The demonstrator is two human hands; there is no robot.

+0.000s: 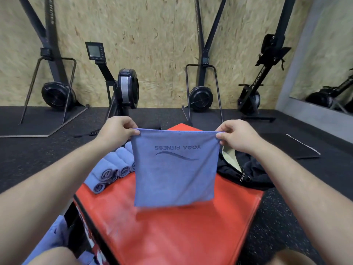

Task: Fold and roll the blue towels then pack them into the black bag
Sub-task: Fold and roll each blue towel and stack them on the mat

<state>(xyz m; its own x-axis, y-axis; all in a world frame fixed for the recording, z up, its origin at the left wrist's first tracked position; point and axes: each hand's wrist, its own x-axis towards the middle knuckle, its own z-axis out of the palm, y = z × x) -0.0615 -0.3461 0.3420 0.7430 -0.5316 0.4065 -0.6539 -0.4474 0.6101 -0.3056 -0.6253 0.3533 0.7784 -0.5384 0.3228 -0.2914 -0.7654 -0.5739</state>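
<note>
While the blue towel (174,169) hangs in the middle of the frame, each hand pinches one of its top corners: the left hand (118,129) has the corner toward the left of the frame, the right hand (236,136) the corner toward the right. Each grip is clamped on the cloth between thumb and curled fingers, and the top edge runs taut between them. The towel shows a dark print, "YOGA FITNESS", upside down, with a wavy line under it. Its bottom edge hangs low over the red surface (172,230); whether it touches cannot be told.

Left of the hanging towel, a cluster of rolled towels (112,169) lies on the surface, partly hidden behind the cloth. At the right of the frame, the black bag (248,171) sits on the surface's far edge, unzipped, with a pale lining and a zip pull showing.

More blue cloth (51,236) lies at the lower left, beside the surface. Black exercise machines (126,87) stand along the chipboard wall (152,35) at the top, on a dark speckled floor (38,150), and a mirror (328,73) fills the upper right.
</note>
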